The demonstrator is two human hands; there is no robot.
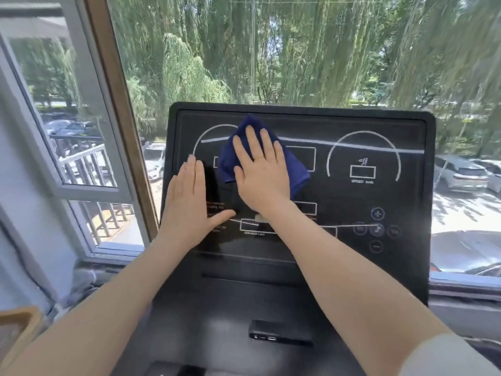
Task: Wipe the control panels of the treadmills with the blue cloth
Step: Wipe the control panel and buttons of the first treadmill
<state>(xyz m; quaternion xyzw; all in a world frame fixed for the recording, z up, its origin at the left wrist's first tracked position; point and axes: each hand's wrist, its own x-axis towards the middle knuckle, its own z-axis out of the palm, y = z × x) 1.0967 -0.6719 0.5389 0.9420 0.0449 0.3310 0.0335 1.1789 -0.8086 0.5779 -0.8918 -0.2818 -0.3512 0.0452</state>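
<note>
A black treadmill control panel with white dial outlines and round buttons fills the middle of the view. The blue cloth lies flat on the panel's upper left part. My right hand, a gold ring on one finger, presses flat on the cloth with straight fingers. My left hand rests flat on the panel's left side, beside the cloth, fingers straight and thumb spread out. It holds nothing.
A large window stands right behind the panel, showing trees and parked cars. An open window sash juts out at the left. Below the panel a small black box with ports sits on the console. A wooden chair corner shows at lower left.
</note>
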